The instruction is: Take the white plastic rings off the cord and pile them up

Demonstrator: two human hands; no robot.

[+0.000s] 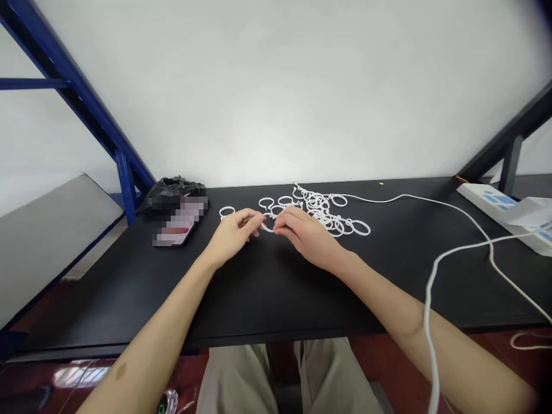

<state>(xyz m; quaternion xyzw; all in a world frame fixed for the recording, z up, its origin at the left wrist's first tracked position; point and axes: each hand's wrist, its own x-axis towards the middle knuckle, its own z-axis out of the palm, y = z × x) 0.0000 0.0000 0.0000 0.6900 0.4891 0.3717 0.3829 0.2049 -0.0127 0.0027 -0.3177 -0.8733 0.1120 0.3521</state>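
A thin white plastic ring point(268, 230) is held between my two hands, just above the black table. My left hand point(235, 233) pinches its left side with thumb and fingertips. On the opposite side, the bent fingers of my right hand point(304, 233) grip the same ring, partly hiding it. Behind and to the right of my right hand lies a tangled heap of similar white rings point(330, 221), several with small knobs or hooks. One separate ring point(227, 211) rests on the table just beyond my left hand.
A phone-like pink item point(185, 221), partly pixelated, lies left beside a crumpled black plastic bag point(172, 190). A white cable point(431, 287) crosses my right forearm, and another runs over the black table point(345, 299). A white power strip point(487, 201) sits right. Blue metal bars point(125, 184) stand left.
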